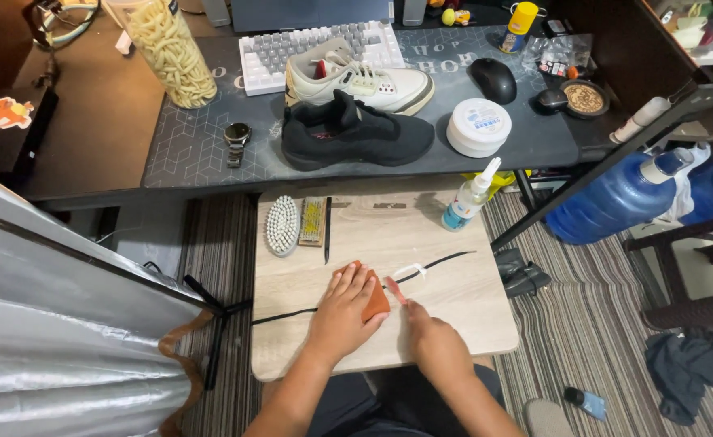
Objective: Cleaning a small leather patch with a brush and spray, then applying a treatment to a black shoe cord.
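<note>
**Hands on shoelace at small table**

Left hand (344, 311) lies flat, fingers spread, pressing an orange-brown block (375, 303) onto a black shoelace (437, 263) running across the light wood table (469, 307). Right hand (431, 340) is pinched shut on a small pink tool (394, 290) touching the lace, near centre. Brushes (296, 224) far left, spray bottle (469, 198) far right. Black sneaker (356, 133) on the desk beyond.

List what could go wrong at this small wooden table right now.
The spray bottle stands upright near the table's back edge; a knock from the right hand might tip it off. The black lace overhangs the left edge under the left hand and could be dragged off.
</note>
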